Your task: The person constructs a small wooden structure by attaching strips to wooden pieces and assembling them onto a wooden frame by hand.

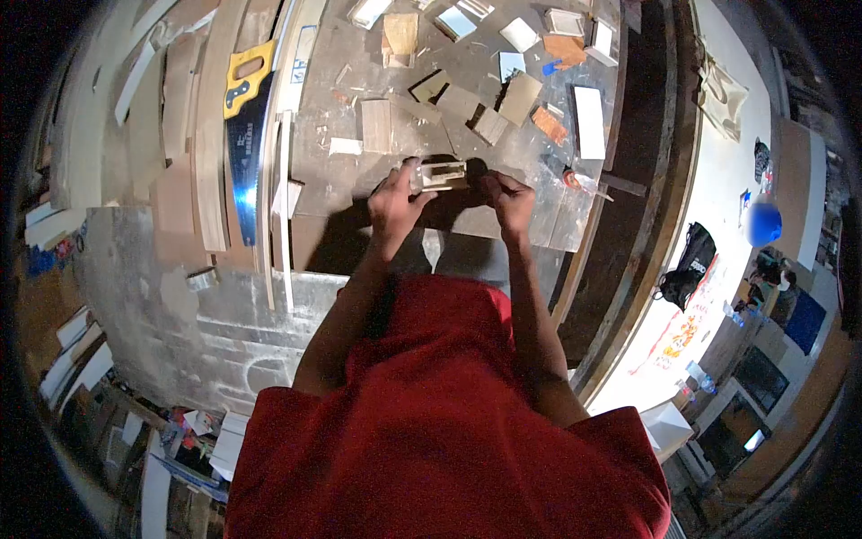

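Observation:
In the head view, my left hand (395, 205) is closed on the left end of a small pale wooden frame (442, 174), a slim box shape with an opening along its middle. The thumb lies below the piece and the fingers are above it. My right hand (510, 199) is by the frame's right end, its fingertips pinched together in shadow. What those fingers hold, if anything, I cannot make out. Beyond both hands, a wooden block (377, 126) and another block (490, 125) lie on the worktable (323, 193).
A yellow-handled handsaw (244, 135) lies on long boards at the left. Several offcuts, a white panel (589, 122) and an orange scrap (549, 125) are spread over the table. Right of it stands a white surface with a black bag (690, 266). A tape roll (203, 278) sits lower left.

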`<action>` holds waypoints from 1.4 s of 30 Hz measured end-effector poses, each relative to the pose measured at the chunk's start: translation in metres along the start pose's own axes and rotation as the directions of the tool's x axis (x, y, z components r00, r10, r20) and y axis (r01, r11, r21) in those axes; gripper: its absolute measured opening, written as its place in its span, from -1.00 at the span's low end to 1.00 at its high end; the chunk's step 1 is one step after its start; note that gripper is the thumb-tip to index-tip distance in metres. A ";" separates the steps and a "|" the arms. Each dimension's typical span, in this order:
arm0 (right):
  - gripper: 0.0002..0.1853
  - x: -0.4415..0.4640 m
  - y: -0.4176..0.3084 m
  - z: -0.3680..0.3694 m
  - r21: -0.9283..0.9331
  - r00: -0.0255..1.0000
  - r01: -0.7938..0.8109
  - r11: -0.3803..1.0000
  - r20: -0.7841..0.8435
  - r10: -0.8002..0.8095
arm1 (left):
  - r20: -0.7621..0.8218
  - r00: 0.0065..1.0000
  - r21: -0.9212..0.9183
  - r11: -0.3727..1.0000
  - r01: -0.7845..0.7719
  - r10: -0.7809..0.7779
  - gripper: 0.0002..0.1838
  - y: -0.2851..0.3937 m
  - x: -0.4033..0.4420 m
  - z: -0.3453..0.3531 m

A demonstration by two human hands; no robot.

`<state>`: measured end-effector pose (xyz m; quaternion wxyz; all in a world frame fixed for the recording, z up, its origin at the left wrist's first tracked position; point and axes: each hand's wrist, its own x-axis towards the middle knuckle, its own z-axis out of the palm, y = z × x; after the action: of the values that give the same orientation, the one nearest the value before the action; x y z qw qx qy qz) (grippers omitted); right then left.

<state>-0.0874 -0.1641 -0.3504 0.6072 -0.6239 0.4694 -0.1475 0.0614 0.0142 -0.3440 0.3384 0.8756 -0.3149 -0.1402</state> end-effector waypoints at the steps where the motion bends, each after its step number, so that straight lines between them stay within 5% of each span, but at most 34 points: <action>1: -0.76 -0.002 0.001 -0.004 0.057 0.999 -0.025 0.998 0.048 0.022 | 0.007 1.000 0.000 1.000 0.001 -0.001 -0.27 -0.001 0.000 0.002; 2: -0.76 -0.003 0.001 -0.006 0.059 0.999 -0.029 0.998 0.043 0.026 | -0.006 1.000 -0.004 1.000 0.001 -0.001 -0.25 -0.002 0.001 0.002; 4: -0.71 -0.008 0.001 -0.008 -0.197 0.973 0.205 0.959 0.144 -0.179 | 0.022 0.999 -0.008 0.999 0.033 -0.033 -0.21 -0.002 -0.001 0.001; 8: -0.66 -0.011 0.013 -0.007 -0.079 0.960 0.167 0.983 0.239 -0.144 | 0.053 0.998 0.040 0.999 0.015 -0.017 -0.21 0.002 0.000 -0.004; 16: -0.68 -0.013 0.006 0.002 -0.325 0.923 0.383 0.865 0.166 -0.347 | 0.002 1.000 -0.052 0.998 0.025 -0.025 -0.21 0.002 -0.001 0.004; 32: -0.67 -0.006 0.009 0.003 -0.368 0.906 0.419 0.830 0.227 -0.356 | -0.012 0.999 -0.018 0.999 0.031 -0.031 -0.18 -0.002 -0.003 0.004; 34: -0.70 -0.001 0.016 0.002 -0.125 0.913 0.341 0.932 0.281 -0.297 | -0.044 0.999 -0.078 0.997 -0.030 0.027 -0.27 -0.005 -0.002 0.005; 37: -0.70 0.005 0.009 0.003 -0.134 0.935 0.251 0.959 0.290 -0.204 | -0.035 0.999 -0.113 0.993 -0.032 0.028 -0.30 -0.005 -0.001 -0.001; 42: -0.80 0.008 -0.014 0.015 -0.313 0.911 0.406 0.859 0.210 -0.354 | 0.014 1.000 -0.063 0.998 0.024 -0.024 -0.32 -0.014 -0.006 0.001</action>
<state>-0.0659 -0.1633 -0.3439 0.4777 -0.8111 0.3101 -0.1333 0.0629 0.0257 -0.3536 0.3623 0.8672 -0.3020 -0.1599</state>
